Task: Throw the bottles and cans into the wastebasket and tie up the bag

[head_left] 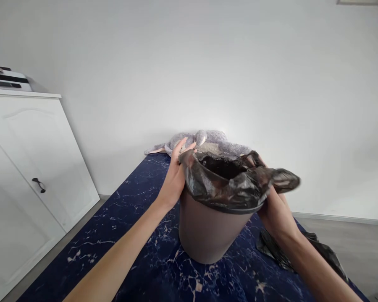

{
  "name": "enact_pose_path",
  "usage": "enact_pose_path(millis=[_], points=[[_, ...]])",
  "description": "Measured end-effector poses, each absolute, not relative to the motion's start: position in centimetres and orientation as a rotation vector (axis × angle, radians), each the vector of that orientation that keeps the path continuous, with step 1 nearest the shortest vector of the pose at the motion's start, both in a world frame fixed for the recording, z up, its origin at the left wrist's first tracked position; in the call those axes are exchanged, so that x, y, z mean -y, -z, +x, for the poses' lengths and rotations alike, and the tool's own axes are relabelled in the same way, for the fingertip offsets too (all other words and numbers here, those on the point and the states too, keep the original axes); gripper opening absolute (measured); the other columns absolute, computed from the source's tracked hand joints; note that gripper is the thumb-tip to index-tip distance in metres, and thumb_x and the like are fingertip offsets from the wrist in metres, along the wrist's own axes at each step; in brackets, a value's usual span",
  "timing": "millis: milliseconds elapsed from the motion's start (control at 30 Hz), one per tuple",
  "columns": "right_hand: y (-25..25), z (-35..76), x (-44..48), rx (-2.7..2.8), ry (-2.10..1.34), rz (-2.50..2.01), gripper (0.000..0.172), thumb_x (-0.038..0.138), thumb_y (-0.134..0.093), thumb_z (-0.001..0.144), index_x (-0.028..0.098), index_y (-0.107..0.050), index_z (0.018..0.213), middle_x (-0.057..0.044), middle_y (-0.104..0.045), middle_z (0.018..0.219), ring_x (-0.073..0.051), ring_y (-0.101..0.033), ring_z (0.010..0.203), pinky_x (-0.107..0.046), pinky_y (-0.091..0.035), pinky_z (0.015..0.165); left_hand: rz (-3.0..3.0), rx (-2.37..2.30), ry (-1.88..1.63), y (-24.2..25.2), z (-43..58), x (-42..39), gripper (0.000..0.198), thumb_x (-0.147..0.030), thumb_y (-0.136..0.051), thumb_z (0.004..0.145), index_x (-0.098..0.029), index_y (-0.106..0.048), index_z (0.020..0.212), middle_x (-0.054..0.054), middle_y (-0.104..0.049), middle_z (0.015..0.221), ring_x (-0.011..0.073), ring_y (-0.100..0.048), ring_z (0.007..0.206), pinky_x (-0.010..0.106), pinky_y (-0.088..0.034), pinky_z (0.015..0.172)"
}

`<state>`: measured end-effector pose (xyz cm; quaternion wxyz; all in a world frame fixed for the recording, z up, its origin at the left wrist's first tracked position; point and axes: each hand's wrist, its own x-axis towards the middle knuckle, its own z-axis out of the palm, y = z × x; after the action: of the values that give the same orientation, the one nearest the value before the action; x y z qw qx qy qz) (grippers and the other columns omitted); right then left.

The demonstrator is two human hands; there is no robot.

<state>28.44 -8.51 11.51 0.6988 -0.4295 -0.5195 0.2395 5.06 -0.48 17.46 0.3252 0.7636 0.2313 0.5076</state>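
Blue tabletop [129, 197] below, black bag [220, 193] lines bin [208, 230].

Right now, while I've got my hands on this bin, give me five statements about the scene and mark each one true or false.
1. The left hand is against the black plastic liner on the round grey-brown bin. True.
2. The liner lies wholly inside the bin. False: it is folded over the rim and hangs down outside.
3. The fluffy grey plush toy lies beyond the bin, near the plain white wall. True.
4. Another crumpled black plastic piece lies left of the bin. False: that piece is on the right, partly hidden by the right forearm.
5. The white panelled cabinet has a black handle. True.
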Motion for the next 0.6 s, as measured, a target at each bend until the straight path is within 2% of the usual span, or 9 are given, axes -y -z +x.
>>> enact_pose_path(millis=[33, 100, 167, 300, 467, 600], points=[[-12.6, 27.8, 8.1, 1.053, -0.605, -0.892, 0.067, 0.061, -0.068, 0.097, 0.035, -0.054, 0.158, -0.001, -0.063, 0.155, -0.031, -0.051, 0.151, -0.05, -0.046, 0.123, 1.966, -0.543, -1.344, -18.1, 5.0, 0.2, 0.059, -0.06, -0.043, 0.109, -0.037, -0.042, 0.163, 0.001, -0.047, 0.169, 0.0325, -0.046, 0.155, 0.05, -0.046, 0.123], [-14.1, 26.9, 7.1, 0.916, -0.695, -0.828, 0.065, 0.055, -0.078, 0.09, 0.035, -0.063, 0.15, 0.0, -0.068, 0.149, -0.033, -0.054, 0.148, -0.05, -0.049, 0.121, 1.977, -0.536, -1.327, -19.3, 4.8, -0.2, 0.044, -0.049, -0.053, 0.108, -0.031, -0.064, 0.146, 0.003, -0.059, 0.16, 0.035, -0.053, 0.149, 0.05, -0.047, 0.121], [-15.1, 26.4, 6.2, 0.852, -0.723, -0.837, 0.059, 0.053, -0.08, 0.088, 0.032, -0.07, 0.142, 0.0, -0.073, 0.141, -0.034, -0.059, 0.143, -0.049, -0.054, 0.117, 2.014, -0.573, -1.283, -20.5, 4.5, -0.7, 0.034, -0.042, -0.054, 0.107, -0.029, -0.076, 0.13, 0.003, -0.069, 0.148, 0.0346, -0.06, 0.141, 0.048, -0.05, 0.117], [-16.5, 26.3, 4.7, 0.72, -0.711, -0.915, 0.047, 0.054, -0.08, 0.088, 0.028, -0.079, 0.127, -0.002, -0.079, 0.129, -0.032, -0.068, 0.132, -0.041, -0.063, 0.106, 2.057, -0.529, -1.24, -22.9, 4.0, -1.5, 0.029, -0.036, -0.055, 0.108, -0.026, -0.08, 0.119, 0.006, -0.077, 0.132, 0.0285, -0.069, 0.128, 0.04, -0.055, 0.111], [-18.5, 26.8, 3.7, 0.647, -0.608, -0.848, 0.035, 0.054, -0.076, 0.092, 0.024, -0.083, 0.109, -0.006, -0.082, 0.105, -0.03, -0.078, 0.108, -0.04, -0.069, 0.086, 2.087, -0.568, -1.44, -25.0, 4.2, -0.6, 0.028, -0.042, -0.06, 0.108, -0.024, -0.08, 0.112, 0.006, -0.079, 0.116, 0.0229, -0.074, 0.108, 0.031, -0.059, 0.096], [-19.7, 26.9, 3.7, 0.744, -0.494, -0.743, 0.028, 0.048, -0.069, 0.099, 0.025, -0.082, 0.107, -0.005, -0.081, 0.109, -0.024, -0.078, 0.101, -0.035, -0.068, 0.082, 2.114, -0.583, -1.519, -25.0, 5.2, 1.2, 0.027, -0.041, -0.058, 0.109, -0.024, -0.08, 0.107, 0.005, -0.079, 0.106, 0.0214, -0.074, 0.101, 0.03, -0.059, 0.091]])
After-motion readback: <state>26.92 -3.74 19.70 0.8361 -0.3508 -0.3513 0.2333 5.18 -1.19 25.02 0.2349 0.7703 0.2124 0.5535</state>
